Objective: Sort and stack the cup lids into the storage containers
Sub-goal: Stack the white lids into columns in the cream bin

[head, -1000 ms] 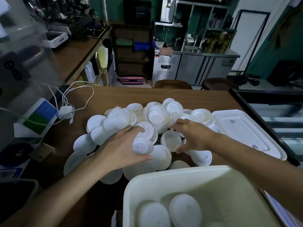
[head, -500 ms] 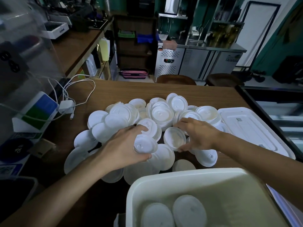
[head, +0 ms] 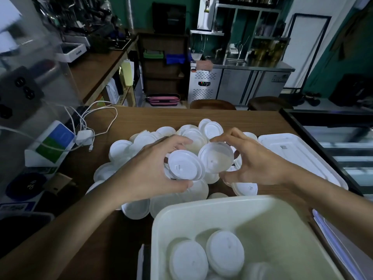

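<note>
Our left hand [head: 149, 174] curls fingers round white lid stack [head: 184, 168]; right hand [head: 256, 162] pinches translucent lid [head: 216, 156] at rim. We judge lids light, flexible, slippery: hold by rims.

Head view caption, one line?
Left hand grips a cup lid, right hand a second lid, above the pile behind the storage container.

Pretty dim and murky overall. The pile of white plastic cup lids [head: 120, 148] catches most of the light. Fisheye bends the brown wooden tabletop [head: 161, 118] at its edges. The clear acrylic panel [head: 40, 57] on the left is blurry, and the black-framed glass display case [head: 347, 147] on the right shows streaky glare.
</note>
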